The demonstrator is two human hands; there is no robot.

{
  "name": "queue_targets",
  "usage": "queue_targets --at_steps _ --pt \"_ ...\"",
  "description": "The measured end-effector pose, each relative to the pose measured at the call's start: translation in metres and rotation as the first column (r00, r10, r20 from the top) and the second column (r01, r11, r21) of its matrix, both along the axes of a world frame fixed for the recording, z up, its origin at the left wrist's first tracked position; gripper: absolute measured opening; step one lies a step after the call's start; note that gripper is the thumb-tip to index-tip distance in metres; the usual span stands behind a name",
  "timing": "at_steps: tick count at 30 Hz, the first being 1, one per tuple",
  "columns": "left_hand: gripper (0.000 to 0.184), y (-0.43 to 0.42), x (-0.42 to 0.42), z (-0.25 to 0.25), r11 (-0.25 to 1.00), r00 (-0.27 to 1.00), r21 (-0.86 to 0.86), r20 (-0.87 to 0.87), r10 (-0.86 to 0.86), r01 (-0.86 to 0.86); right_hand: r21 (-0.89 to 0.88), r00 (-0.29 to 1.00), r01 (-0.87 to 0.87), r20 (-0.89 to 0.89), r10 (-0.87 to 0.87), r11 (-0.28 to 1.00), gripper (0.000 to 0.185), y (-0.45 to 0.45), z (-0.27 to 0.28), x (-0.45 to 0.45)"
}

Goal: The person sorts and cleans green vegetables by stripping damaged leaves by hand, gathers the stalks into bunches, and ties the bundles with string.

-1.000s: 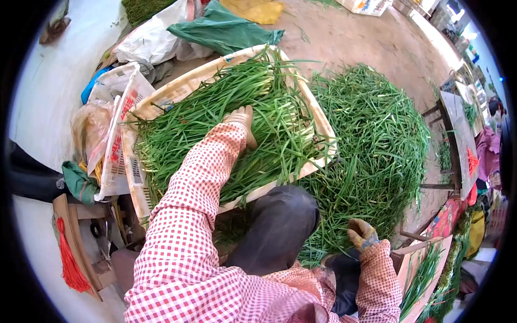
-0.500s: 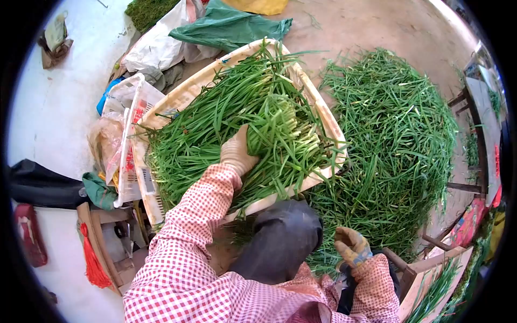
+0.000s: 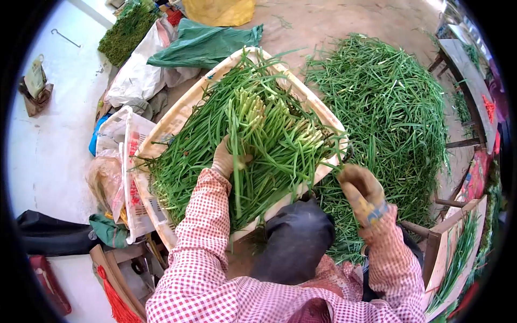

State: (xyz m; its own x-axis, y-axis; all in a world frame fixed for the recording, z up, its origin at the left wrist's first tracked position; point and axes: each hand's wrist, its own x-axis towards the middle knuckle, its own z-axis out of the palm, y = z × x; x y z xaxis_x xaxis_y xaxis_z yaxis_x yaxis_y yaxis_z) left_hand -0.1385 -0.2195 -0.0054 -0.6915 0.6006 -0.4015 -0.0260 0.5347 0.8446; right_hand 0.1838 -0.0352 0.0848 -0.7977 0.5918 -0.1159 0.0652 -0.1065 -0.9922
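Note:
My left hand (image 3: 228, 158), in a pale glove, is closed around a bunch of green chives (image 3: 249, 116), its pale cut ends pointing up and away from me. The bunch is over more chives (image 3: 186, 142) lying in a cream plastic basket (image 3: 316, 100). My right hand (image 3: 362, 189), in a stained tan glove with a blue cuff, is beside the basket's right corner. Its fingers are curled toward the thumb, and green blades show by the fingertips; whether they are gripped is unclear.
A large heap of loose green leaves (image 3: 382, 118) covers the floor to the right. White crates (image 3: 132, 177) stand left of the basket. Behind are a green sack (image 3: 207, 46) and a yellow sack (image 3: 218, 12). A wooden box (image 3: 449, 242) with chives is at lower right. My knee (image 3: 293, 242) is below the basket.
My left hand has moved slightly left, and the bunch is tipped so its cut ends stand further left. My right hand has risen from my lap to the basket's right corner.

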Motion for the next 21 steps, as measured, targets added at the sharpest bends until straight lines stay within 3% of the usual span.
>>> queue_targets --at_steps 2,3,4,5,6,7,9,10,12,14,15,16,18,21 --pt "0.080 -0.005 0.005 0.006 0.996 0.998 0.066 0.034 -0.062 0.059 0.039 1.000 -0.028 -0.008 0.028 0.999 0.038 -0.003 0.026 -0.057" --pt "0.081 -0.009 0.010 0.005 0.989 0.998 0.147 0.045 -0.040 0.033 0.029 0.992 0.049 -0.119 -0.045 0.998 0.037 -0.005 0.019 -0.084" --pt "0.083 -0.012 0.012 0.002 0.974 0.998 0.227 0.059 -0.017 0.003 -0.119 0.958 0.166 -0.216 -0.189 0.979 0.033 -0.009 0.011 -0.116" --pt "0.081 -0.014 0.008 -0.016 0.955 0.998 0.289 -0.047 -0.051 0.062 -0.357 0.897 0.216 -0.294 -0.329 0.909 0.030 -0.008 -0.011 -0.145" --pt "0.081 -0.016 0.009 -0.022 0.952 0.998 0.300 -0.043 -0.042 0.053 -0.489 0.876 0.084 -0.379 -0.298 0.868 0.038 -0.002 -0.038 -0.164" --pt "0.080 -0.020 0.013 -0.028 0.947 0.995 0.315 -0.090 -0.034 0.061 -0.563 0.875 0.074 -0.359 -0.324 0.823 0.045 -0.003 -0.051 -0.188" --pt "0.077 -0.010 0.038 0.025 0.969 0.930 0.177 -0.354 -0.103 0.174 -0.724 0.878 0.003 -0.328 -0.347 0.690 0.058 -0.016 -0.046 -0.206" --pt "0.086 -0.007 0.039 0.029 0.964 0.867 -0.018 -0.432 -0.248 0.267 -0.799 0.882 -0.063 -0.324 -0.341 0.598 0.064 -0.020 -0.035 -0.204" --pt "0.094 -0.003 0.043 0.046 0.918 0.762 -0.273 -0.515 -0.391 0.287 -0.779 0.898 -0.112 -0.345 -0.272 0.617 0.068 -0.012 -0.060 -0.198" --pt "0.099 0.002 0.043 0.090 0.782 0.683 -0.521 -0.433 -0.588 0.343 -0.793 0.824 -0.235 -0.470 -0.318 0.562 0.069 -0.007 -0.076 -0.197" --pt "0.105 0.001 0.041 0.107 0.711 0.688 -0.579 -0.324 -0.650 0.399 -0.840 0.836 -0.144 -0.386 -0.390 0.524 0.068 -0.012 -0.064 -0.198" --pt "0.105 -0.002 0.040 0.113 0.714 0.693 -0.579 -0.324 -0.644 0.393 -0.854 0.851 -0.148 -0.367 -0.375 0.499 0.067 -0.009 -0.064 -0.198" --pt "0.112 -0.011 0.042 0.121 0.817 0.550 -0.477 -0.608 -0.573 0.324 -0.832 0.866 -0.101 -0.343 -0.363 0.546 0.066 -0.005 -0.075 -0.198" --pt "0.125 0.011 0.042 0.116 0.862 0.534 -0.363 -0.678 -0.505 0.354 -0.810 0.870 -0.062 -0.330 -0.367 0.583 0.065 -0.017 -0.057 -0.198"
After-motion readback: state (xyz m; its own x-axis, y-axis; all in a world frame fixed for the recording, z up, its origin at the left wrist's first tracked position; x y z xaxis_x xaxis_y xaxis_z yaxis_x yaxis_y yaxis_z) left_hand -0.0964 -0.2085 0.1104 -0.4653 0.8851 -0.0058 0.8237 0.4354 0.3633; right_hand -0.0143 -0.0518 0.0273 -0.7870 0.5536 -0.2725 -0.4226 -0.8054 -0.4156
